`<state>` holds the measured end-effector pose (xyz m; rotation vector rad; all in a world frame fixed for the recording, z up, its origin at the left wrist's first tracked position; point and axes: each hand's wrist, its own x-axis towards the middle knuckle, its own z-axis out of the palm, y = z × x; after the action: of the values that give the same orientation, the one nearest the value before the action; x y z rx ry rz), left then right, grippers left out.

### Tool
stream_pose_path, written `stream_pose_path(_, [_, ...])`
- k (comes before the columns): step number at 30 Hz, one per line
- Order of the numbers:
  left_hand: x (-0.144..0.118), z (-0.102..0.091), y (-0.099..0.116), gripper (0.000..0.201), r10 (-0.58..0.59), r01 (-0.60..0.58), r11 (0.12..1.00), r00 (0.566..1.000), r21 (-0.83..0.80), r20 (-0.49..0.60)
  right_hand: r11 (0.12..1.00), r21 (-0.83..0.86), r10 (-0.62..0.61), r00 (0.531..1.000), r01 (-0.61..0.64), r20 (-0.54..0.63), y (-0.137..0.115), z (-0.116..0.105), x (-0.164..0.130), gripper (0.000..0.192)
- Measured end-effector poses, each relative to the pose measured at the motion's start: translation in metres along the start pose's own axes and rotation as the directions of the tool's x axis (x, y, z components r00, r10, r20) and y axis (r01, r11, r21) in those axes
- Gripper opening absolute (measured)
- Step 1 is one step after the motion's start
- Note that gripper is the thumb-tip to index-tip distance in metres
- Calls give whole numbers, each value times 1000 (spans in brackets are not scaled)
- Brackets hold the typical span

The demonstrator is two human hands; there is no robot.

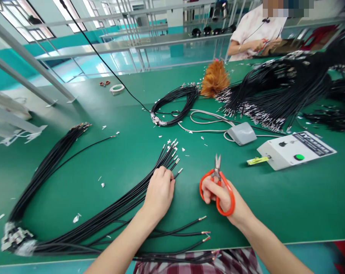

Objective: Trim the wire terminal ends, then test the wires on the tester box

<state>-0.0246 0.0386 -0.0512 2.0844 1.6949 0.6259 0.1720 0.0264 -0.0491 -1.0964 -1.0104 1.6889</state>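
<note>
My left hand (160,189) is closed on a black cable near its stripped end, beside a fan of black cables (115,209) whose ends have pale tips. The bundle bends back at the left, where clear wrap (16,239) binds it. My right hand (225,196) grips red-handled scissors (217,173), its fingers through the loops; the blades point away from me and are slightly apart. Between the scissors and the left hand there is a gap of bare table. Several cables (184,230) with exposed copper ends lie nearer my body.
A white box with a green button (296,150) and a grey adapter-like block (241,133) lie right. Behind are a coiled cable bundle (175,104), an orange fluffy duster (215,78), a large cable pile (275,87), a tape roll (117,89) and other scissors (104,83). Another person (258,34) works opposite.
</note>
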Motion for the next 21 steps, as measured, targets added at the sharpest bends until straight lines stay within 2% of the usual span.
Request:
stream_pose_path(2, [-8, -3, 9, 9, 22, -21, 999, 999, -44, 33, 997, -82, -8, 995, 0, -102, -2, 5, 3, 25])
stream_pose_path(4, [-21, -9, 19, 8, 7, 5, 988, 997, -154, 77, 998, -62, -17, 989, 8, -144, -1, 9, 4, 22])
stream_pose_path(7, [-36, -16, 30, 6, -42, 94, 913, 990, -397, 138, 997, 45, -49, 988, 56, -145, 4, 17, 2, 20])
stream_pose_path(9, [-40, -17, 35, 7, -56, 111, 869, 990, -482, 128, 993, 96, -54, 990, 66, -130, 6, 23, -1, 20])
stream_pose_path(16, [-40, -12, 39, 8, -91, 99, 881, 995, -463, 40, 986, 139, -69, 988, 89, -138, 4, 34, -7, 21])
stream_pose_path(21, [-45, -9, 41, 10, -45, 37, 919, 999, -392, -12, 987, 98, -108, 976, 129, -188, 1, 38, -9, 23])
